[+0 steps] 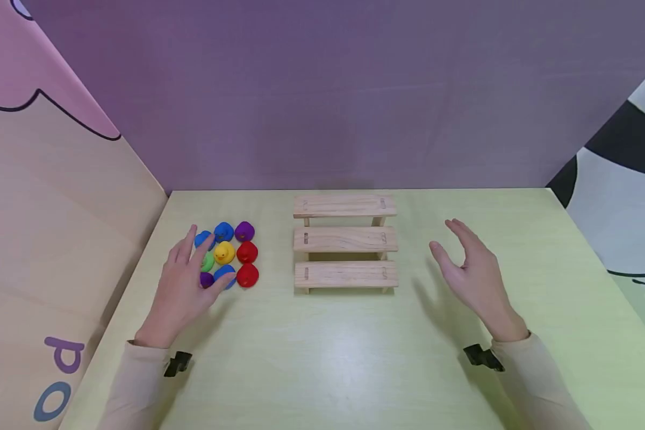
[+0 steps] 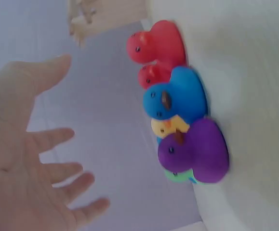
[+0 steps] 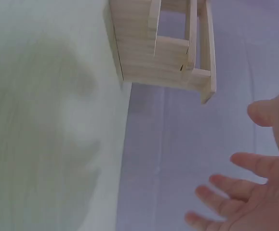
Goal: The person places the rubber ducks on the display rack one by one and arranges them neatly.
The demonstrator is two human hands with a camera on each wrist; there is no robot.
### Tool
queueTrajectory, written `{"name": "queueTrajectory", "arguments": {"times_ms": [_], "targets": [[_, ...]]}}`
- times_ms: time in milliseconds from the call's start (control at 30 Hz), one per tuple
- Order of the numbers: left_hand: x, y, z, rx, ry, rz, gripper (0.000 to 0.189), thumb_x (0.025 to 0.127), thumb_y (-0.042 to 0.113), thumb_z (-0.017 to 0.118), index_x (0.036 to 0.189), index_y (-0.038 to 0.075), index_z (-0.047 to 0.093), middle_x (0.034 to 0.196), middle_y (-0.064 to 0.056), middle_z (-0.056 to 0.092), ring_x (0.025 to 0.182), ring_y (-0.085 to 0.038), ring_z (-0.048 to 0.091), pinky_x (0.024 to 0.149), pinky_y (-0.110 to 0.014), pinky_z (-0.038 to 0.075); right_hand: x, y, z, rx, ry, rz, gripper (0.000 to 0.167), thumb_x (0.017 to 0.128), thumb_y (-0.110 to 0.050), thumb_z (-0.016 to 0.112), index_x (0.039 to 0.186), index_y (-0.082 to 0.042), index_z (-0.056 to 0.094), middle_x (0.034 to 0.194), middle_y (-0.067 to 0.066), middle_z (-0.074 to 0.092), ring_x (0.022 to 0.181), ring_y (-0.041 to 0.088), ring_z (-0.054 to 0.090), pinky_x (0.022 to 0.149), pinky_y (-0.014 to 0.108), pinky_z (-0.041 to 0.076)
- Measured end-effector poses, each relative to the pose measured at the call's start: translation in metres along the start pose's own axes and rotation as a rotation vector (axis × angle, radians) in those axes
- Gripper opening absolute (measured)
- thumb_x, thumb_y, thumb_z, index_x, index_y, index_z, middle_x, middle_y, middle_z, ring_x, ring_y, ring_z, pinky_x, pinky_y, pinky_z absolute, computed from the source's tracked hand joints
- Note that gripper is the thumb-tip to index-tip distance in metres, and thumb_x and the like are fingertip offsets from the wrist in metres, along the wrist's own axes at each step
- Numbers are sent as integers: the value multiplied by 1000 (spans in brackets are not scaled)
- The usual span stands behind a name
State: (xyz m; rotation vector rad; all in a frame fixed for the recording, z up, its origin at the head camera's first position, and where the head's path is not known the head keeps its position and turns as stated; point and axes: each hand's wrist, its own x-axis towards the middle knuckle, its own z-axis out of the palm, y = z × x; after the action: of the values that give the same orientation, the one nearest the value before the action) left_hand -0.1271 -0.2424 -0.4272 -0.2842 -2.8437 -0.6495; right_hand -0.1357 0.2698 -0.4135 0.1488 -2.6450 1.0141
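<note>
Head view gives me a wide left grip [image 1: 180, 289] near the toy ducks [image 1: 224, 252], clustered left of the wooden three-tier stand [image 1: 346, 240] on the desk [image 1: 344, 364]; my right grip [image 1: 474, 280], also wide, hovers right of the stand.

Wooden rack [image 1: 346, 239]: cropped by the upper edge in both wrist views; step marks [image 1: 306, 238], too small to read. Left of rack: green duck [image 1: 208, 261], nearer purple duck [image 1: 206, 280], each partly hidden by my left hand [image 1: 180, 292]. Right of rack: my right sleeve [image 1: 543, 382], cut off at the lower edge.
</note>
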Motion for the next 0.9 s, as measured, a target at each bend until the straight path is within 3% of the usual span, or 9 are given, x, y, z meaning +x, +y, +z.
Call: {"name": "queueTrajectory", "arguments": {"times_ms": [200,400,500,733,833,900], "targets": [[-3,-15,-13,-178,59,-22,64,97,26,79,152,4,56,167,-23,41,148,-52,42,111,-75,39,4,-4,12,119,42,33,51,106,-30,67,152,-10,58,145,20,67,132,40,64,108,55,52],[-11,-28,-17,-213,89,11,49,94,9,81,140,1,65,141,-24,67,121,-45,65,95,-63,56,11,-9,28,207,5,41,45,107,-28,66,148,-12,63,142,16,69,128,36,69,108,39,56],[-15,-33,-18,-221,56,-18,42,95,8,80,135,3,70,134,-23,72,116,-44,70,94,-63,57,14,-11,37,241,-18,25,44,106,-25,68,147,-11,63,142,17,70,127,36,70,106,37,58],[-15,-44,-13,-194,-83,-93,33,99,11,76,131,5,73,130,-21,74,111,-42,72,94,-62,57,22,-14,55,291,-79,41,45,107,-28,67,147,-8,63,147,16,66,129,37,69,106,51,55],[-15,-49,-9,-180,-106,-108,34,99,13,75,132,3,72,130,-20,75,110,-41,73,94,-60,58,25,-15,61,310,-99,54,47,106,-28,67,147,-5,62,147,18,66,130,38,69,106,48,56],[-16,-51,-7,-180,-118,-117,35,100,14,75,132,3,72,130,-20,75,109,-40,73,94,-60,58,27,-15,65,323,-106,62,47,106,-28,68,146,-3,62,147,19,65,130,39,68,105,39,57]]}}
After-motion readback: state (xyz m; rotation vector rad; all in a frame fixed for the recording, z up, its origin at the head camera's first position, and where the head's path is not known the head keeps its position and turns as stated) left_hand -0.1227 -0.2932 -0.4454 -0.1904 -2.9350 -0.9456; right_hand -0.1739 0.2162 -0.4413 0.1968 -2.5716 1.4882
